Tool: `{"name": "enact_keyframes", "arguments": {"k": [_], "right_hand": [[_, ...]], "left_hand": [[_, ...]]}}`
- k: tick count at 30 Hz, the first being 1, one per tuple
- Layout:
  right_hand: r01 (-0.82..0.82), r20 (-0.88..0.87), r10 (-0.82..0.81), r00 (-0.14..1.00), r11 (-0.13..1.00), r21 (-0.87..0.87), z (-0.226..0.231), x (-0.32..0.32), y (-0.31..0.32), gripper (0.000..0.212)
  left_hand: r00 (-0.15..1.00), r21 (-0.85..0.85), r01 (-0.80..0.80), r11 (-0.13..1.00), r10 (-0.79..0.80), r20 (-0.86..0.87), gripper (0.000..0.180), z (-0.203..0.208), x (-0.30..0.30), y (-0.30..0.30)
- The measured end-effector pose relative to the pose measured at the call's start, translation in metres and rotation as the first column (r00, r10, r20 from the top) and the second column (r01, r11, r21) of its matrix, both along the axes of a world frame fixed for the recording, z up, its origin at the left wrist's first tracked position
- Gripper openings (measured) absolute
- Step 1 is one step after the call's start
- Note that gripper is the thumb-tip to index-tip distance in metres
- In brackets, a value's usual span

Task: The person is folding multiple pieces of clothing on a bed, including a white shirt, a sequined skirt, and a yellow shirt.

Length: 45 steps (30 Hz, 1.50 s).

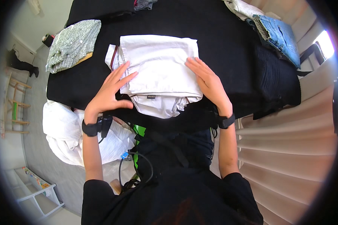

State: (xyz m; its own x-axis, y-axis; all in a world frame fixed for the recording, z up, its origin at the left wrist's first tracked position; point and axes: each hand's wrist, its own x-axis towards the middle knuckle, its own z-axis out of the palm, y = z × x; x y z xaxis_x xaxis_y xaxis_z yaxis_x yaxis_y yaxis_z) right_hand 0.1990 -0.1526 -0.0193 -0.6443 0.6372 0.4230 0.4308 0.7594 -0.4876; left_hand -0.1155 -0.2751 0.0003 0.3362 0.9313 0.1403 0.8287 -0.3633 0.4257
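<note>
A white collared shirt [161, 62], folded into a rough rectangle, lies in front of me on a black-covered table [229, 48]. Part of it with dark red trim sticks out past the left edge of the fold. At the near side a dark label shows, and loose cloth bunches up below it. My left hand [110, 90] rests at the shirt's left edge, fingers spread and thumb held apart. On the opposite side, my right hand [207, 78] lies with outstretched fingers touching the right edge. Neither hand grips the cloth.
Folded grey-green patterned cloth [73, 45] sits at the table's left corner. Folded blue jeans [279, 35] lie at the far right. White fabric [64, 127] is piled low on the left, near a cable [151, 165]. A beige curtain [285, 150] hangs along the right side.
</note>
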Motion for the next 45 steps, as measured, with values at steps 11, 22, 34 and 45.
{"name": "enact_keyframes", "arguments": {"k": [11,22,34,45], "right_hand": [[-0.077,0.102,0.078,0.992,0.997,-0.020,0.011,0.009,-0.031,0.069],[-0.555,-0.750,0.224,0.622,0.802,-0.222,0.026,0.055,-0.054,0.027],[0.002,-0.569,-0.617,0.543,0.679,-0.734,0.031,0.125,-0.081,0.031],[0.453,-0.610,-0.679,0.408,0.731,-0.511,0.075,0.212,-0.048,0.034]], "left_hand": [[0.982,0.334,-0.180,0.925,0.190,0.003,0.049,-0.010,0.038,-0.002],[0.949,0.536,-0.151,0.831,-0.031,0.314,0.020,0.085,0.077,-0.048],[0.196,-0.639,0.434,0.635,0.626,0.755,0.047,0.052,0.137,0.040],[0.308,-0.175,0.624,0.762,-0.034,0.951,0.068,0.065,0.215,0.094]]}}
